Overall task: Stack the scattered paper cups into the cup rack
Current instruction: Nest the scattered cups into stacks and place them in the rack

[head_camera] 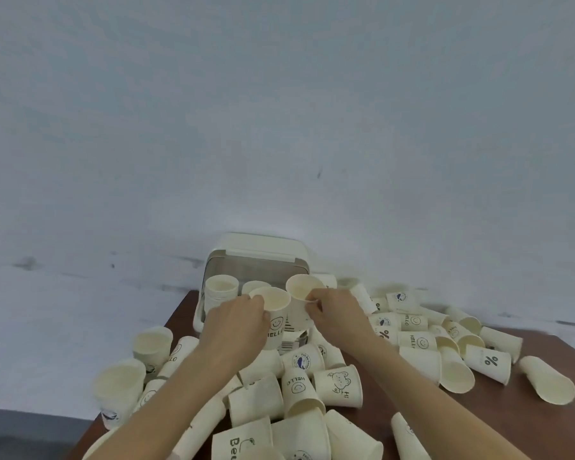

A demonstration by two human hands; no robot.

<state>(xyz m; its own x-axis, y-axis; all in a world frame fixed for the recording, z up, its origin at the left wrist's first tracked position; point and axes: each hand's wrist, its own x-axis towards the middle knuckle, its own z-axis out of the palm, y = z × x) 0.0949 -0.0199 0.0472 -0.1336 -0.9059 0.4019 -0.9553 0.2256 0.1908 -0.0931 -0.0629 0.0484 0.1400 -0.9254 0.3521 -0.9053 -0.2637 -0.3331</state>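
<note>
Cups fill both your hands: your left hand (pixel 238 322) grips a HELLO cup (pixel 274 318) round its side, mouth up, and your right hand (pixel 334 310) pinches the rim of a second cup (pixel 301 288), tilted beside the first. Both are held just in front of the cup rack (pixel 258 257), which stands at the table's (pixel 545 423) far edge against the wall. A stacked column of cups (pixel 220 290) stands at the rack's left. Scattered cups (pixel 337 385) lie across the table, thickest near its near edge.

Cup in left hand (pixel 277 327) reads "HELLO"; another cup (pixel 487 363) shows "%"
</note>
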